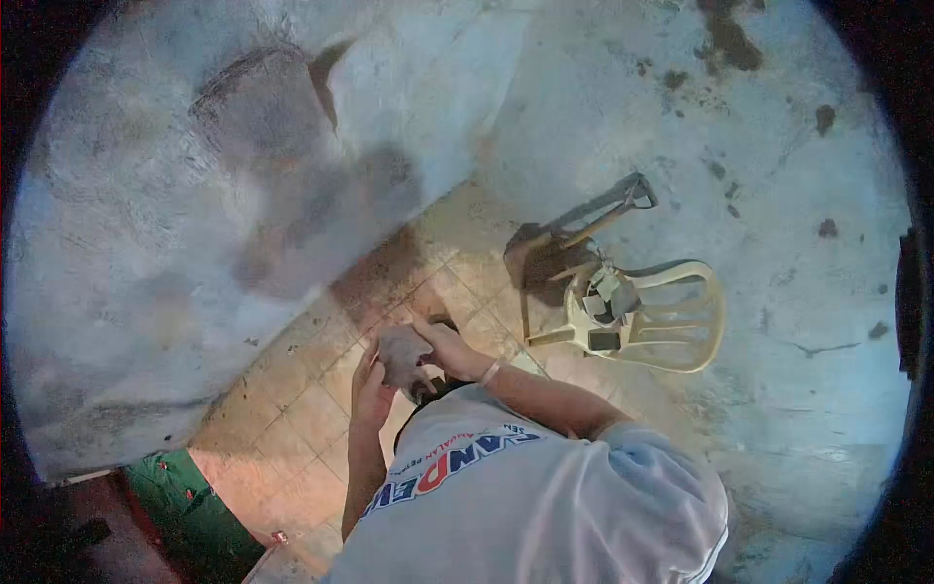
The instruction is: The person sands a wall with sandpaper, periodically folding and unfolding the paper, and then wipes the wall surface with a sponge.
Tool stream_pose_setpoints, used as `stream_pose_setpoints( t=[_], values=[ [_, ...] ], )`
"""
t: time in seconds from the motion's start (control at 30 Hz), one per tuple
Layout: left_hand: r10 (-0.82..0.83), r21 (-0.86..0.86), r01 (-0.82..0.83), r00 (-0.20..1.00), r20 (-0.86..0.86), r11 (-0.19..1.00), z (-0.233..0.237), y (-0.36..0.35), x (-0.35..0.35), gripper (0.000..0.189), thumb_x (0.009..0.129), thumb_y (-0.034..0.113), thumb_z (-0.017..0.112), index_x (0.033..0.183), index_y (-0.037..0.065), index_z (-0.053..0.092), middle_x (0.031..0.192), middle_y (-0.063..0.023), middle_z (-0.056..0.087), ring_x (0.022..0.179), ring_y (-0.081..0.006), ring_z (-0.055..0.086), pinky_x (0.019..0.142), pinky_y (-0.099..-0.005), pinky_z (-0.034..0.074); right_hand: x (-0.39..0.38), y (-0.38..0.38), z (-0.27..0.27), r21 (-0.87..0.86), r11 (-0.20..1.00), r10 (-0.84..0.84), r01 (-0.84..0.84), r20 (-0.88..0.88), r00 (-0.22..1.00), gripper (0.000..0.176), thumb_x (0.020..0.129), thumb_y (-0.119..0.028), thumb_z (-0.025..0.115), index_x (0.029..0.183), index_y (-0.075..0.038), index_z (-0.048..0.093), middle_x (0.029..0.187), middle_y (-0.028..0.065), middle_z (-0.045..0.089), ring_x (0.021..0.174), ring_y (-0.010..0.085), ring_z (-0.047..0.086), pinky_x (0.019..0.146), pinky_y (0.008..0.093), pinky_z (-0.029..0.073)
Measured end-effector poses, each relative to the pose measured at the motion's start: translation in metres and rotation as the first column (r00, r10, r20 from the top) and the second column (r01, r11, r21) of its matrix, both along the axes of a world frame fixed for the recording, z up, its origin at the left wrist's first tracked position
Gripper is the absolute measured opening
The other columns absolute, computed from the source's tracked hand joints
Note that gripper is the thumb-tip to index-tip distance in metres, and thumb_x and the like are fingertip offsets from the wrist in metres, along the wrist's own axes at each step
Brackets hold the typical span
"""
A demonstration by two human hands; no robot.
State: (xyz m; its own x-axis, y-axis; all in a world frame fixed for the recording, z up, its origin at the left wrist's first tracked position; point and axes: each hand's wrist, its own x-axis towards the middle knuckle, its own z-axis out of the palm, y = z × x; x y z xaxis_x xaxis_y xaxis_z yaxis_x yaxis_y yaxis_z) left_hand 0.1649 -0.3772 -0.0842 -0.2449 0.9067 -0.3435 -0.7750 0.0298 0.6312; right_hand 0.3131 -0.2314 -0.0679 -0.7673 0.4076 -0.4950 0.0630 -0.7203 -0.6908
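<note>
In the head view, both of my hands are raised in front of my shirt, around a flat grey piece (402,357) with a ragged edge. It may be cloth or abrasive paper; I cannot make out which. My left hand (370,391) has its fingers closed on the piece's left side. From the upper right, my right hand (448,348) grips its other edge, thumb and fingers bent around it. A pale band circles the right wrist. Below the hands, part of the waist and dark clothing shows.
A cream plastic chair (696,316) stands to the right, bearing grey scraps (613,292) and a dark rectangular object (604,341). Behind it a D-handled tool (608,219) leans against the stained wall (778,165). Tiled floor (292,428) lies below; green material (185,506) is lower left.
</note>
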Motion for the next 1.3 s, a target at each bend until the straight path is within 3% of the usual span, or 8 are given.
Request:
stream_pose_setpoints(
  t=[0.2, 0.47, 0.53, 0.7, 0.93, 1.07, 1.2, 1.3],
  values=[
    [0.393, -0.088, -0.392, 0.827, 0.402, 0.916, -0.033, -0.023, 0.001, 0.051, 0.105, 0.021, 0.061, 0.151, 0.006, 0.045, 0.137, -0.0092, 0.062, 0.121, -0.0219, 0.062, 0.102, -0.0340, 0.054, -0.006, -0.004, -0.016, 0.472, 0.880, 0.026, -0.059, 0.077, 0.997, 0.056, 0.110, -0.052, 0.041, 0.112, -0.004, 0.070, 0.089, 0.0023, 0.068, 0.080, 0.0108, 0.061, 0.072, 0.0274, 0.047],
    [0.272, -0.139, -0.250, 0.947, 0.170, 0.958, -0.010, 0.039, 0.040, 0.032, 0.102, 0.019, 0.065, 0.132, 0.007, 0.060, 0.123, -0.0069, 0.069, 0.111, -0.0214, 0.067, 0.098, -0.0363, 0.056, 0.015, 0.042, -0.044, 0.471, 0.882, -0.079, 0.011, 0.123, 0.989, 0.060, 0.112, -0.044, 0.042, 0.103, 0.009, 0.069, 0.090, 0.0058, 0.069, 0.085, 0.0121, 0.059, 0.079, 0.0301, 0.048],
    [0.271, -0.197, -0.260, 0.962, 0.031, 0.945, -0.025, 0.057, 0.038, 0.029, 0.100, 0.016, 0.069, 0.126, 0.006, 0.062, 0.119, -0.0063, 0.071, 0.104, -0.0217, 0.069, 0.095, -0.0383, 0.057, 0.026, 0.070, -0.100, 0.724, 0.685, -0.045, -0.081, 0.152, 0.987, 0.056, 0.111, -0.044, 0.045, 0.110, 0.005, 0.072, 0.097, 0.0053, 0.071, 0.089, 0.0111, 0.059, 0.083, 0.0282, 0.048],
    [0.221, -0.260, -0.292, 0.937, -0.270, 0.921, 0.003, 0.140, 0.046, 0.031, 0.093, 0.007, 0.073, 0.121, 0.000, 0.064, 0.113, -0.0121, 0.072, 0.099, -0.0228, 0.071, 0.086, -0.0383, 0.059, 0.055, 0.168, -0.004, 0.323, 0.931, 0.184, -0.170, -0.012, 0.983, 0.049, 0.110, -0.046, 0.048, 0.118, -0.004, 0.072, 0.104, 0.0022, 0.070, 0.095, 0.0134, 0.062, 0.089, 0.0300, 0.049],
    [-0.364, -0.418, 0.100, 0.695, -0.620, 0.903, 0.075, 0.242, 0.039, 0.031, 0.083, 0.011, 0.082, 0.110, -0.004, 0.075, 0.103, -0.0100, 0.076, 0.092, -0.0165, 0.071, 0.080, -0.0337, 0.057, 0.077, 0.275, 0.007, -0.068, 0.957, 0.270, -0.282, -0.141, 0.952, 0.056, 0.107, -0.039, 0.056, 0.141, 0.006, 0.055, 0.136, 0.0133, 0.063, 0.121, 0.0228, 0.063, 0.106, 0.0381, 0.051],
    [-0.095, -0.267, -0.050, 0.859, -0.503, 0.963, 0.045, 0.274, 0.050, 0.030, 0.089, 0.019, 0.078, 0.110, -0.003, 0.075, 0.102, -0.0082, 0.075, 0.092, -0.0140, 0.068, 0.080, -0.0294, 0.053, 0.064, 0.294, 0.012, -0.192, 0.953, 0.205, -0.234, -0.159, 0.966, 0.056, 0.104, -0.038, 0.062, 0.137, 0.006, 0.059, 0.132, 0.0132, 0.065, 0.119, 0.0212, 0.064, 0.102, 0.0367, 0.053],
    [0.286, -0.201, -0.298, 0.954, -0.091, 0.933, 0.069, 0.282, 0.054, 0.031, 0.096, 0.023, 0.074, 0.114, -0.002, 0.072, 0.098, -0.0065, 0.072, 0.082, -0.0159, 0.068, 0.078, -0.0327, 0.056, 0.047, 0.321, 0.007, 0.185, 0.963, 0.205, -0.198, -0.017, 0.979, 0.041, 0.102, -0.027, 0.066, 0.129, 0.003, 0.066, 0.120, 0.0077, 0.070, 0.107, 0.0170, 0.066, 0.093, 0.0341, 0.054],
    [0.178, -0.350, -0.310, 0.915, -0.362, 0.884, 0.079, 0.264, 0.033, 0.022, 0.096, 0.020, 0.074, 0.105, 0.000, 0.073, 0.092, -0.0046, 0.071, 0.076, -0.0152, 0.066, 0.073, -0.0331, 0.058, 0.022, 0.326, -0.003, 0.480, 0.834, 0.272, -0.270, 0.067, 0.960, 0.036, 0.099, -0.027, 0.068, 0.122, 0.002, 0.071, 0.107, 0.0066, 0.073, 0.096, 0.0166, 0.068, 0.085, 0.0343, 0.054]
  ],
)
